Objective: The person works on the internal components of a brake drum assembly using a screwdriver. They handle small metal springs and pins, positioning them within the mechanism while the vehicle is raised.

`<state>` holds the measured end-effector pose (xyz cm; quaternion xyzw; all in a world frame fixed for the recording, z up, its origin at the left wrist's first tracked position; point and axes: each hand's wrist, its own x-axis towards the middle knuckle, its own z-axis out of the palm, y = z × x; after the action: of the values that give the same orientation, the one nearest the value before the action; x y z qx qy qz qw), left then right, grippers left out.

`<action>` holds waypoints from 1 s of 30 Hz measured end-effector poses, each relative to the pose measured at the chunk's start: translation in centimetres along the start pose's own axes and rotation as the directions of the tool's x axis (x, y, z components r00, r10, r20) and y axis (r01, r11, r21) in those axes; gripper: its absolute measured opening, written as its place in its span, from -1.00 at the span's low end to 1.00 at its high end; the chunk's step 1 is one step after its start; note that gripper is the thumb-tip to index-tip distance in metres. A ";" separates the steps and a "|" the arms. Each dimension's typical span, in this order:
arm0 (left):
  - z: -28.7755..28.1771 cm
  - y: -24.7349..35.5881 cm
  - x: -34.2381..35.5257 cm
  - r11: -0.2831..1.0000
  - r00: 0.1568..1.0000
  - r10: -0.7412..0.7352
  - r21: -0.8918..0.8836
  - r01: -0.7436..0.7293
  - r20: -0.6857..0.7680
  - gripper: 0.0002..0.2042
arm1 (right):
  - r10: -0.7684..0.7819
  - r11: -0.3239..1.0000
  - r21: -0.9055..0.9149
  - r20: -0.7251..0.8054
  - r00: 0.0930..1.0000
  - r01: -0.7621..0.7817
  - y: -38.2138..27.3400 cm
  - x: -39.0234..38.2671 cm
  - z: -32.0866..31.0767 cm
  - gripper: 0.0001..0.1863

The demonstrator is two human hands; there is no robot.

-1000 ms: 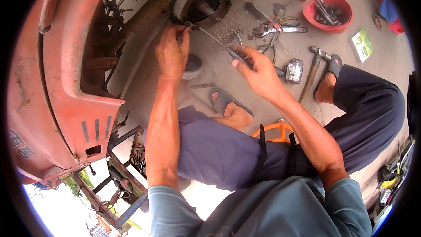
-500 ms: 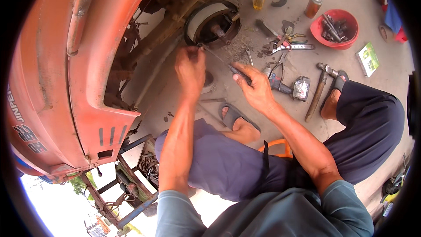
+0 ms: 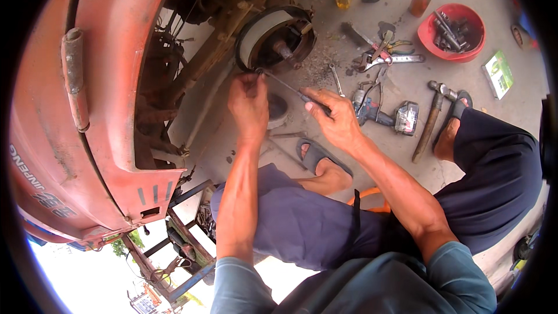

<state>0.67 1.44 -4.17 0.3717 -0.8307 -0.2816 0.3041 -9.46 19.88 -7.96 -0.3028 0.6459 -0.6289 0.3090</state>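
Screwdriver-like tool: a thin straight shaft with a dark handle point(image 3: 290, 88), slanting between the two hands just below the hub, tip end at the left fingertips.
Right hand point(image 3: 336, 117): closed round the handle, thumb and forefinger forward near the shaft; we count it as holding.
Left hand point(image 3: 249, 103): fingers bunched narrow, tips apparently pinching a small metal part point(image 3: 260, 71) at the tool's tip; exact finger contact too small for us to see.
Small metal part: beside the lower rim of the round hub point(image 3: 251, 40); we can't tell whether it touches.
Tool handling: we'd expect light, with a stiff shaft; the handle may turn slick if greasy, so we'd grip it by the handle and leave the shaft free.
Part handling: probably light and hard, unlikely to break, easy to drop; we'd take it by its outer edge, between thumb and forefinger.
Hub handling: likely heavy and rigid; we'd brace on its rim only.
Floor nearby: cordless drill point(image 3: 381, 117), small wrench point(image 3: 336, 79), hammer point(image 3: 428, 125), red bowl point(image 3: 427, 28) of metal pieces.
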 end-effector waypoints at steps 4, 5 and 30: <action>-0.4 0.6 -0.2 0.998 0.999 -0.017 0.063 0.015 0.030 -0.77 | -0.013 0.999 0.040 0.008 1.000 0.013 0.2 0.3 -0.2 -0.65; -0.4 1.0 -0.1 0.995 0.999 -0.024 0.101 0.020 0.041 -0.76 | -0.032 0.998 0.054 -0.004 0.999 0.032 0.5 0.4 -0.2 -0.64; 0.3 0.7 -0.1 0.794 0.986 0.084 0.589 -0.153 0.144 -0.77 | 0.008 0.979 0.202 0.124 0.992 -0.033 2.8 2.3 -1.1 -0.60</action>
<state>0.23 1.96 -3.90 0.3795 -0.9142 -0.0060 0.1424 -11.78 18.87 -10.75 -0.3006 0.5610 -0.6689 0.3840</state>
